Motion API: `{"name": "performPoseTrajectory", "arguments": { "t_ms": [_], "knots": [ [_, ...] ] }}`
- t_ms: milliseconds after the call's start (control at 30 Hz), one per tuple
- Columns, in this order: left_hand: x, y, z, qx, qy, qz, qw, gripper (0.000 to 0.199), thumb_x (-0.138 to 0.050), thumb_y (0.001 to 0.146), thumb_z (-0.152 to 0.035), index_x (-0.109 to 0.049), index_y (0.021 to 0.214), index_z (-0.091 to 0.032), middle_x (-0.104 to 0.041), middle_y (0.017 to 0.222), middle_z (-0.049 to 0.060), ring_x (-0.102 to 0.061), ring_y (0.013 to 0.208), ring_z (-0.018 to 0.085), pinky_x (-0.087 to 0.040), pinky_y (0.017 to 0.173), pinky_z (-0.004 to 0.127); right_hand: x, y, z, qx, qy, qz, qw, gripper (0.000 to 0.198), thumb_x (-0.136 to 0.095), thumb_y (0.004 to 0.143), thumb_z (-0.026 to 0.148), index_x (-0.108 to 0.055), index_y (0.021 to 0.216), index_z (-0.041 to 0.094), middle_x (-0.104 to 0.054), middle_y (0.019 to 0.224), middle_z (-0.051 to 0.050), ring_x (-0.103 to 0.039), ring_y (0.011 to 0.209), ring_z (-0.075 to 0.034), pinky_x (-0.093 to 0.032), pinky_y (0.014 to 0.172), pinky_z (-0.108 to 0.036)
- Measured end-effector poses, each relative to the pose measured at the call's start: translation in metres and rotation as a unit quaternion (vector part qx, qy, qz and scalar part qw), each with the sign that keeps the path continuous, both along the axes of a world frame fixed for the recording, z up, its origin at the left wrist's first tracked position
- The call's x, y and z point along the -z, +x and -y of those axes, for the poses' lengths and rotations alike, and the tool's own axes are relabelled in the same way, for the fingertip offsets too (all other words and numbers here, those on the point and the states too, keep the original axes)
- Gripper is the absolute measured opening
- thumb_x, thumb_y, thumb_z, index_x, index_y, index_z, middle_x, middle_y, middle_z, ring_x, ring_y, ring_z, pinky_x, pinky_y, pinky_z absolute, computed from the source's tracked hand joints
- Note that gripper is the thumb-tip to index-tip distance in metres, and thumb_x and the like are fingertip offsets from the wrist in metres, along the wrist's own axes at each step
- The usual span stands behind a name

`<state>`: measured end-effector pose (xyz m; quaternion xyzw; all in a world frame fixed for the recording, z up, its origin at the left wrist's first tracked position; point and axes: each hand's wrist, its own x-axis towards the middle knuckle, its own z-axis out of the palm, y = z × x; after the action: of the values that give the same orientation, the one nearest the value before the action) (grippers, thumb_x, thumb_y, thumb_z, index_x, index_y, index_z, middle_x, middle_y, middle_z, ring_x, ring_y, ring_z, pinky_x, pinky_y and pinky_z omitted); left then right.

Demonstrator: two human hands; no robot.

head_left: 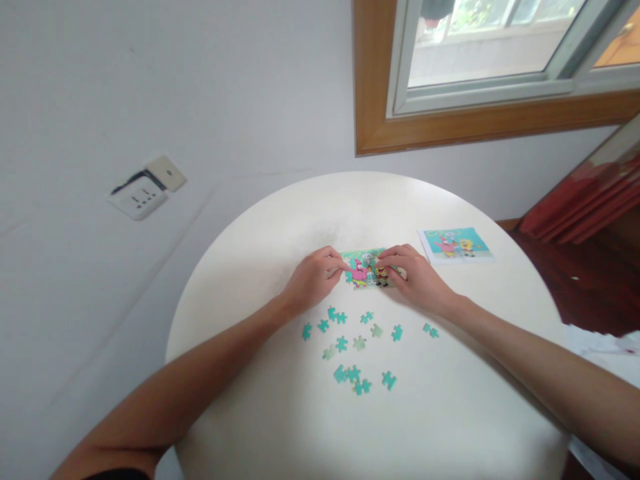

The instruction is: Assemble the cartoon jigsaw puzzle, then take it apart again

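Table: white round top [220, 280], pushed up near a pale wall [225, 80], so that's the backdrop here.
Puzzle: the partly joined jigsaw [371, 271] lies flat on the table, toward the far side, between the 2 hands. Teal background, a pink cartoon figure on the left, a yellow one by the right fingers, a smaller greenish one up top in the middle. Left edge looks kinda jagged.
Left hand: the left hand [314, 279] has its fingertips at the puzzle's left edge, fingers bent. Can't tell if they're pinching a piece or just touching.
Right hand: the right hand [416, 277] is curled over the right part, hiding some of it. Honestly can't tell if those fingers grip anything.
Loose bits: scattered teal and pale green pieces [359, 343] nearer the person, some touching, some apart.
Picture card: a flat card [456, 245] right of the puzzle, similar pink and yellow characters on teal.
Further out: wall socket [141, 197] at left, wood-framed window [373, 67] above, red curtain [580, 200] at right.
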<state>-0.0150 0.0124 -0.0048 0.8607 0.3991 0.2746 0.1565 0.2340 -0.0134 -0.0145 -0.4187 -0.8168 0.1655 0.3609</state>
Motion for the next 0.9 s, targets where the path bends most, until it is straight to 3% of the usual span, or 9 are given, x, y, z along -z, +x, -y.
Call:
{"name": "performPoseTrajectory", "arguments": {
  "t_ms": [200, 367, 533, 700, 900],
  "knots": [
    [-0.016, 0.002, 0.007, 0.016, -0.026, 0.001, 1.000, 0.019, -0.062, 0.082, -0.009, -0.075, 0.088, -0.022, -0.066, 0.093, 0.002, -0.060, 0.081, 0.012, -0.048, 0.074, 0.023, -0.001, 0.001, 0.000, -0.001, -0.003, -0.006, 1.000, 0.026, -0.052, 0.084, 0.008, -0.072, 0.095, 0.021, -0.068, 0.101, -0.009, -0.057, 0.097, -0.025, -0.048, 0.086, -0.044],
    [-0.025, 0.003, 0.014, 0.067, -0.066, -0.021, 0.995, 0.016, -0.063, 0.084, -0.013, -0.075, 0.089, -0.022, -0.067, 0.091, 0.002, -0.061, 0.081, 0.013, -0.047, 0.072, 0.022, 0.000, 0.002, 0.000, 0.003, -0.004, -0.005, 1.000, 0.026, -0.052, 0.084, 0.008, -0.072, 0.096, 0.020, -0.068, 0.101, -0.010, -0.057, 0.097, -0.025, -0.048, 0.087, -0.043],
    [-0.028, 0.005, 0.024, 0.159, -0.101, -0.071, 0.979, 0.009, -0.065, 0.085, -0.020, -0.075, 0.087, -0.020, -0.068, 0.090, 0.003, -0.062, 0.083, 0.014, -0.046, 0.077, 0.024, 0.000, 0.002, 0.000, 0.004, -0.002, -0.007, 1.000, 0.027, -0.053, 0.083, 0.008, -0.072, 0.096, 0.021, -0.068, 0.101, -0.009, -0.058, 0.097, -0.025, -0.047, 0.087, -0.044],
    [-0.029, 0.008, 0.038, 0.273, -0.141, -0.146, 0.940, 0.007, -0.073, 0.081, -0.027, -0.073, 0.086, -0.022, -0.067, 0.088, 0.000, -0.062, 0.083, 0.013, -0.043, 0.076, 0.022, -0.001, 0.002, 0.000, 0.005, -0.005, -0.012, 1.000, 0.026, -0.053, 0.084, 0.009, -0.072, 0.097, 0.021, -0.068, 0.101, -0.009, -0.058, 0.097, -0.025, -0.047, 0.087, -0.045],
    [-0.027, 0.012, 0.047, 0.265, -0.113, -0.199, 0.937, 0.021, -0.079, 0.074, -0.036, -0.070, 0.086, -0.022, -0.063, 0.081, -0.001, -0.060, 0.080, 0.015, -0.040, 0.069, 0.024, -0.001, 0.002, 0.000, 0.007, -0.008, -0.012, 1.000, 0.026, -0.053, 0.084, 0.010, -0.072, 0.096, 0.022, -0.068, 0.101, -0.008, -0.058, 0.097, -0.025, -0.047, 0.087, -0.044]
  ]
}}
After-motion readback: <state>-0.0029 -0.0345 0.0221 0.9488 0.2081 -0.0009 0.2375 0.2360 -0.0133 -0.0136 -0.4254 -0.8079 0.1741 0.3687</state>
